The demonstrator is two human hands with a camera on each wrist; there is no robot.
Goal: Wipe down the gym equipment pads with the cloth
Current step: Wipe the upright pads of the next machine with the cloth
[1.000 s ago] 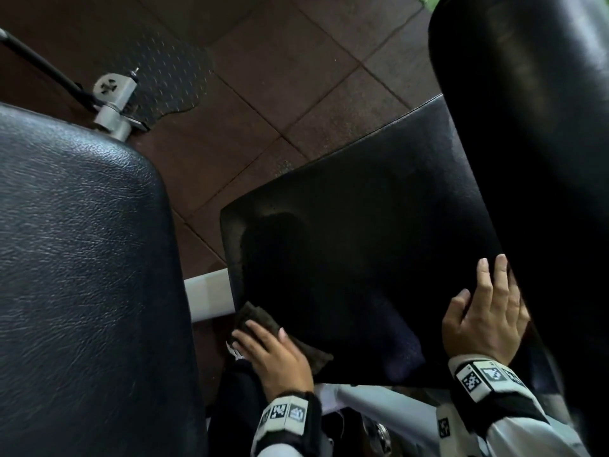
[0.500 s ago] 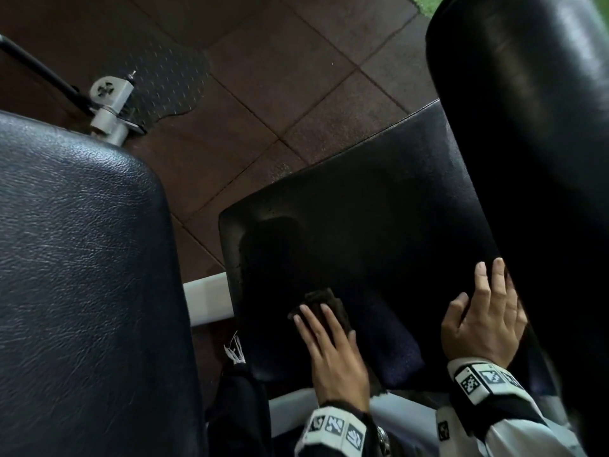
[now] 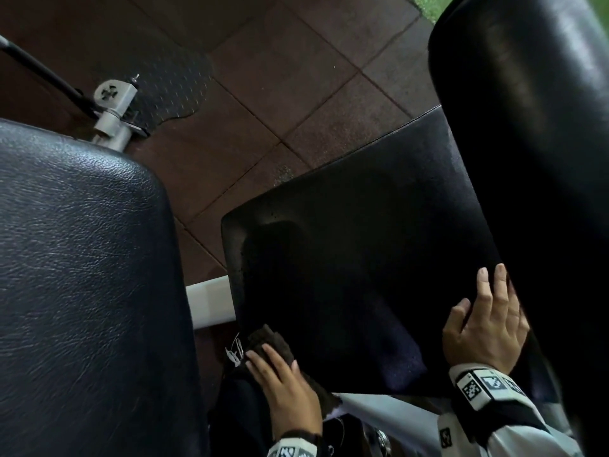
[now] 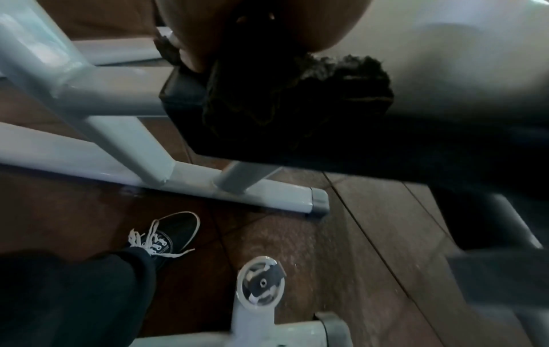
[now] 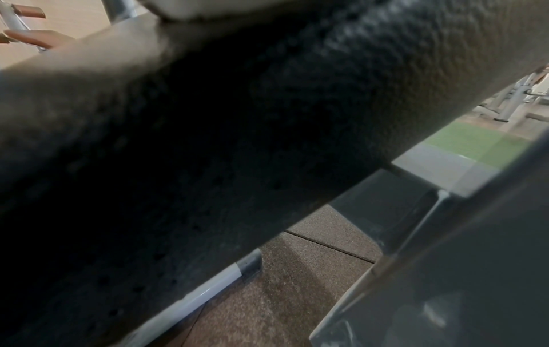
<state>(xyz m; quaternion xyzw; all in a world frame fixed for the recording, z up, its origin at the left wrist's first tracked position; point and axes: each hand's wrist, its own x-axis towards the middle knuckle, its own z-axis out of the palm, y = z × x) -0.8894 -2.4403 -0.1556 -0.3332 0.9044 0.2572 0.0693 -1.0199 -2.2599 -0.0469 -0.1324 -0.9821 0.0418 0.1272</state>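
The black seat pad [image 3: 362, 258] lies in the middle of the head view, tilted. My left hand [image 3: 283, 387] presses a dark cloth [image 3: 268, 341] with flat fingers onto the pad's near-left corner. In the left wrist view the cloth [image 4: 297, 98] hangs bunched over that corner's edge under my left hand [image 4: 237, 35]. My right hand [image 3: 487, 324] rests on the pad's right edge, fingers loosely spread, holding nothing. The right wrist view is mostly filled by the grained black pad [image 5: 237, 140]; one of my fingertips [image 5: 32, 38] shows at its top left.
A large black pad [image 3: 82, 275] stands close on the left and a tall black back pad [image 3: 527, 143] on the right. The white metal frame [image 4: 118, 98] runs under the seat. My shoe [image 4: 175, 232] is on the brown tiled floor [image 3: 280, 77].
My left hand has slid the cloth from the middle of the seat pad back to its near-left corner. The right hand has stayed on the right edge.
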